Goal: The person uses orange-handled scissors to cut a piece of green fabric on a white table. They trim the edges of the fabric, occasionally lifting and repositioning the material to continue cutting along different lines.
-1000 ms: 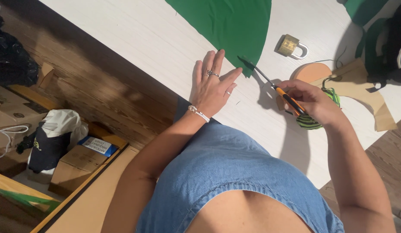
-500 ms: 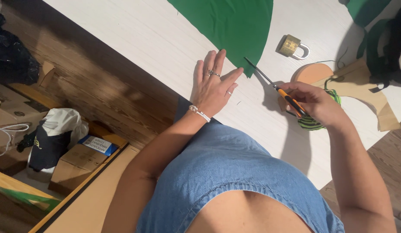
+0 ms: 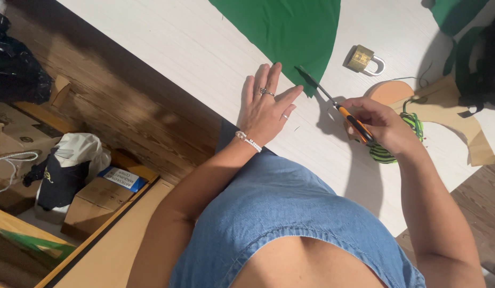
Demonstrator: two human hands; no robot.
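A green fabric sheet lies on the white table. My left hand rests flat on the table with fingers spread, its fingertips touching the fabric's near edge. My right hand grips orange-handled scissors. The dark blades point at the fabric's lower corner. Under my right wrist sits a green-and-black striped pincushion.
A brass padlock lies right of the fabric. Brown paper pattern pieces and more green cloth lie at the right end. On the wooden floor to the left stand cardboard boxes, a cap and a black bag.
The scissors and my right hand have moved a little toward the fabric's corner. My left hand has stayed flat on the table.
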